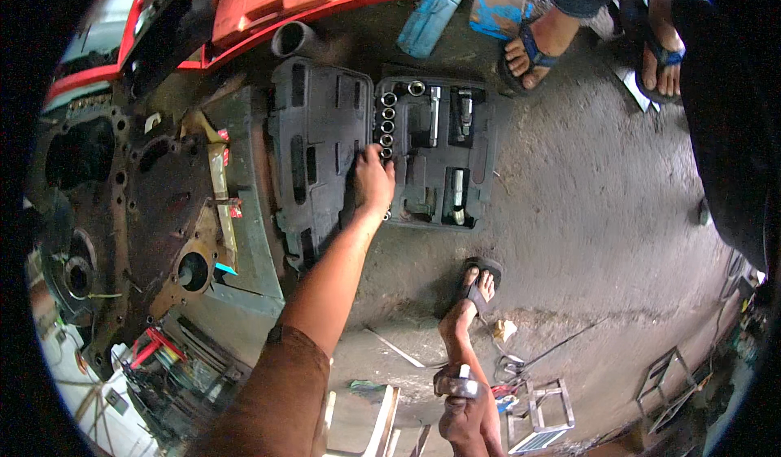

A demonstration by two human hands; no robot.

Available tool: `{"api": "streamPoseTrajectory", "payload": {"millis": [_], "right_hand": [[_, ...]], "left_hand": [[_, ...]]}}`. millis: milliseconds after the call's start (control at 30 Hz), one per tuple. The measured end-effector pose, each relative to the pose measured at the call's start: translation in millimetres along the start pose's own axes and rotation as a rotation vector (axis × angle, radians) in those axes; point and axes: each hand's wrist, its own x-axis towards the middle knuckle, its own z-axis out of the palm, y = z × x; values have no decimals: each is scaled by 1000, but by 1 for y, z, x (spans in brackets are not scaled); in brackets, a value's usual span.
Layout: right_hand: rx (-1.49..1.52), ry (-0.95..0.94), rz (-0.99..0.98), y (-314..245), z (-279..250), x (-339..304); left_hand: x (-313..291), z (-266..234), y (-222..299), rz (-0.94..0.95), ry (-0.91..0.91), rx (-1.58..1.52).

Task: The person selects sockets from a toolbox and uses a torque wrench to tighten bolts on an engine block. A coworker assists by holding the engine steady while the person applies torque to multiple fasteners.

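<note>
A dark grey plastic socket set case [488, 152] lies spread on the floor, its lid [333, 115] folded out to the left. A column of chrome sockets [388, 113] runs along the hinge side. Over the lower end of that column is my left hand [376, 184], fingers curled down; what is between them is hidden. Chrome drive tools [434, 115] and a long bright piece [458, 192] sit in the case's recesses. Low in view, my right hand [462, 416] is closed around a dark round metal piece [457, 385] with a pale stub on top.
A rusty engine plate [163, 213] and a grey metal sheet [252, 188] lie left. Behind the case stand a short pipe [294, 40], a red tool chest [277, 1] and blue pieces [435, 13]. Another person's sandalled feet [537, 50] are at far right. Metal frames [549, 408] lie near.
</note>
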Motion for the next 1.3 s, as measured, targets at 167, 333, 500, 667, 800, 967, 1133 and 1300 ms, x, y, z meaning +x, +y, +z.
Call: {"api": "streamPoseTrajectory", "payload": {"millis": [167, 333, 500, 667, 800, 967, 1133, 1300], "right_hand": [[-31, -54, 67, 7, 9, -1], [-50, -61, 121, 9, 15, -2], [-60, -89, 95, 10, 19, -2], [-63, -92, 130, 10, 22, -3], [-61, -102, 110, 11, 21, -3], [-156, -93, 86, 14, 15, -3], [-86, -92, 111, 18, 13, -5], [-96, -93, 116, 15, 15, -3]], "left_hand": [[-22, 10, -9, 117, 65, -47], [-10, 16, -11, 77, 67, -30], [5, 18, -9, 42, 30, 29], [10, 15, -7, 40, 32, 9], [24, 13, 3, 15, 146, -109], [72, 19, 14, 79, 124, 49], [85, 9, 24, 42, 86, 69], [32, -64, 47, -20, -149, -1117]]}}
